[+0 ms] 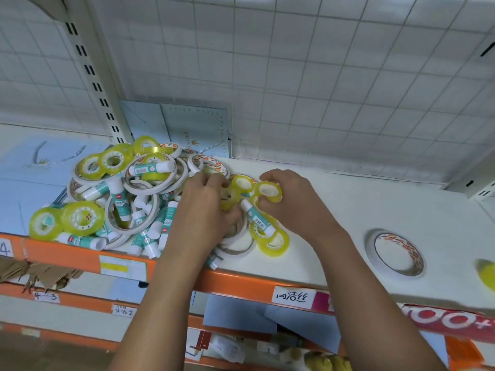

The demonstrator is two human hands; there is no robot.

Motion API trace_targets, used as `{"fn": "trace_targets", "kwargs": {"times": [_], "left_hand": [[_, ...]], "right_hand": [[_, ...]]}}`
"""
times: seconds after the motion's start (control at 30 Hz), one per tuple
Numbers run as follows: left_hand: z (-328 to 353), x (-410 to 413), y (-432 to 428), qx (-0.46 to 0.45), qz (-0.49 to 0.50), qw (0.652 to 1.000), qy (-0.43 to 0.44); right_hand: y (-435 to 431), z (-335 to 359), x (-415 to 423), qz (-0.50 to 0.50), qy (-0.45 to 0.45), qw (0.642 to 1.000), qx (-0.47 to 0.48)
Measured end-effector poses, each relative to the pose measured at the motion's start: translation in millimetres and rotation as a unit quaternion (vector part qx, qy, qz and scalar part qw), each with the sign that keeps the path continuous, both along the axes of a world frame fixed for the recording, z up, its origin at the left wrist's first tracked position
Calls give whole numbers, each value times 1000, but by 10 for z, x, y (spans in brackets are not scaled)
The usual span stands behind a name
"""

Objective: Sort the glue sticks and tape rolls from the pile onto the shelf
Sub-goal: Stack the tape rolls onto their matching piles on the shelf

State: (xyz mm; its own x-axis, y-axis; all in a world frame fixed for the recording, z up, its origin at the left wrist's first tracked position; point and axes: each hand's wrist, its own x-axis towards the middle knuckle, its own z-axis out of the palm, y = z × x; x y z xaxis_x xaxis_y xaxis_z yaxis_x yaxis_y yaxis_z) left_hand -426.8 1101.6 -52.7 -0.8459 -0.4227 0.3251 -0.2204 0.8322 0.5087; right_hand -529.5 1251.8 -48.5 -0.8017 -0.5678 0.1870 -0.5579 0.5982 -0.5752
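Note:
A pile (126,194) of yellow tape rolls, white tape rolls and white-and-teal glue sticks lies on the left half of the white shelf (361,204). Both hands are at the pile's right edge. The fingers of my left hand (206,207) are curled around a yellow tape roll (227,200). My right hand (292,202) grips another yellow tape roll (269,191) with its fingertips. A glue stick (257,220) lies between the two hands on more yellow rolls. Apart on the right lie one white tape roll (396,254) and a yellow roll (486,274) at the frame edge.
The shelf's orange front edge (241,283) carries paper labels. A slotted upright post (91,73) stands at the back left, with blue paper bags (192,127) behind the pile and a white wire grid wall (321,76). Lower shelves hold cardboard and packets.

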Motion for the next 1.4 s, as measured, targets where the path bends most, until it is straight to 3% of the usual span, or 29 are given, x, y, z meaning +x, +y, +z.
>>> {"fn": "trace_targets", "kwargs": {"times": [0.17, 0.67, 0.93, 1.23, 1.4], "left_hand": [[7, -143, 399, 16, -72, 996, 44], [-6, -844, 2696, 57, -282, 958, 11], [-115, -1015, 3555, 52, -274, 960, -9], [-207, -945, 3755, 51, -170, 984, 3], [-176, -945, 3909, 71, -174, 982, 12]], "right_hand": [[563, 60, 172, -39, 41, 998, -5], [3018, 118, 203, -223, 26, 974, -2], [3897, -58, -91, -189, 9, 982, 14], [4051, -343, -386, -94, 4, 995, 32], [4158, -382, -430, -65, -25, 997, 28]]}}
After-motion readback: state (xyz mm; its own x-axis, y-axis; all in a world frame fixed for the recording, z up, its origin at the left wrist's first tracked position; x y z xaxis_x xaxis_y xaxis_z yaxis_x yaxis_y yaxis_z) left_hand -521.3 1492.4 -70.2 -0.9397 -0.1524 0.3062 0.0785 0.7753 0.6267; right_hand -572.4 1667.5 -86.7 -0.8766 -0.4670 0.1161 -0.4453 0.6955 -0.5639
